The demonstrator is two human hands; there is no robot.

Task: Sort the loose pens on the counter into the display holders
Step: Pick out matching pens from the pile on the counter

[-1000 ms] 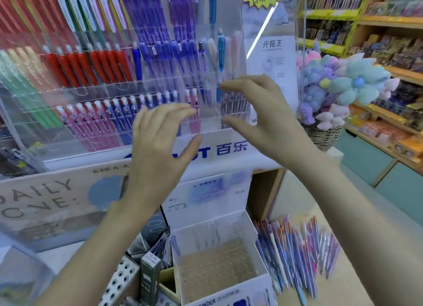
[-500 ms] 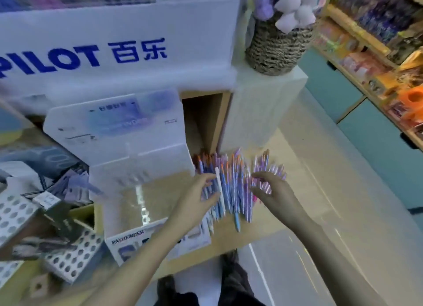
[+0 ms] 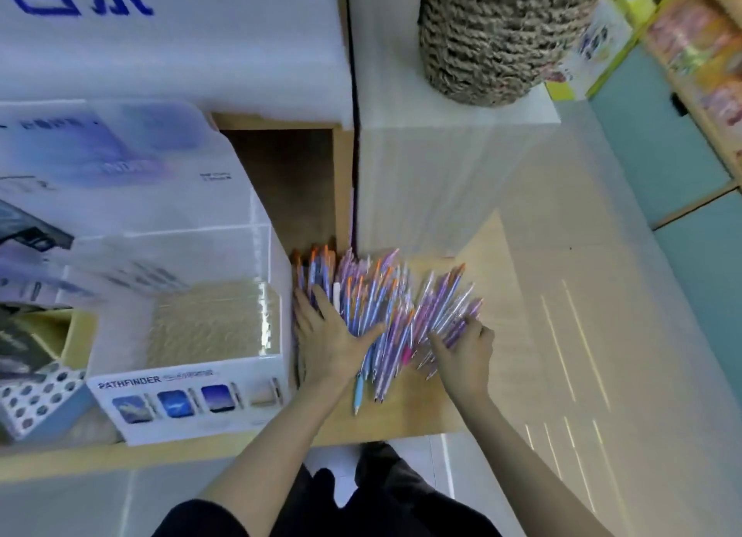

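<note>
A heap of loose pens (image 3: 385,295), blue, purple and pink with orange tips, lies on the wooden counter (image 3: 409,416). My left hand (image 3: 333,339) lies flat on the left side of the heap, fingers spread and straight. My right hand (image 3: 465,355) is at the heap's right edge, with its fingers curled over a few pens and the thumb reaching in under them. Left of the pens stands a white PATHFINDER display holder (image 3: 188,396) with a clear acrylic front and no pens in its perforated tray.
A white block (image 3: 441,175) carrying a woven basket (image 3: 498,42) rises just behind the pens. The white Pilot display base (image 3: 180,46) is at the back left. A holder with round holes (image 3: 36,396) sits at far left. Store shelves (image 3: 706,74) line the right.
My view dropped from the acrylic pen rack to the counter. Both hands came down from the rack onto the loose pens and now press and gather the heap.
</note>
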